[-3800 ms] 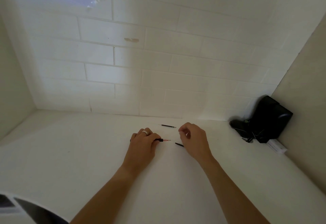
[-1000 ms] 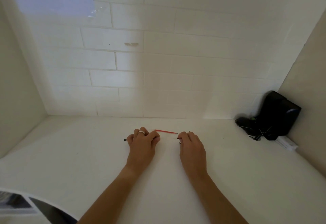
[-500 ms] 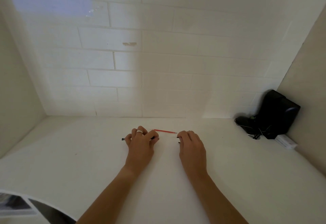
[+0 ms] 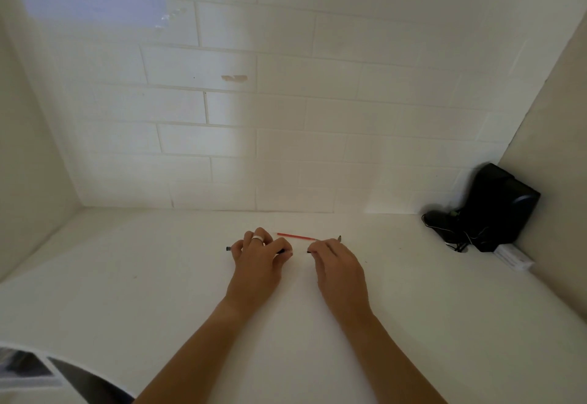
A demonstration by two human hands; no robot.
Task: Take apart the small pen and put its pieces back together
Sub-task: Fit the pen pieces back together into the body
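Observation:
The small pen lies in pieces on the white table (image 4: pixel 158 292). My left hand (image 4: pixel 257 260), with a ring on one finger, is closed over the black barrel (image 4: pixel 228 249), whose ends stick out on both sides of the fingers. My right hand (image 4: pixel 340 267) pinches a small black piece (image 4: pixel 309 251) at its fingertips. A thin red refill (image 4: pixel 295 236) lies free on the table just beyond and between the two hands. Another dark bit (image 4: pixel 339 238) shows behind my right hand; I cannot tell whether it is held.
A black device with cables (image 4: pixel 489 209) stands in the far right corner, with a small white box (image 4: pixel 513 259) beside it. White brick wall runs along the back, side walls close in left and right. The table's near-left edge (image 4: pixel 41 354) curves away.
Since 3.8 s ago the red refill has come out of the barrel and now lies beyond the hands. Over the last second both hands have stayed almost still.

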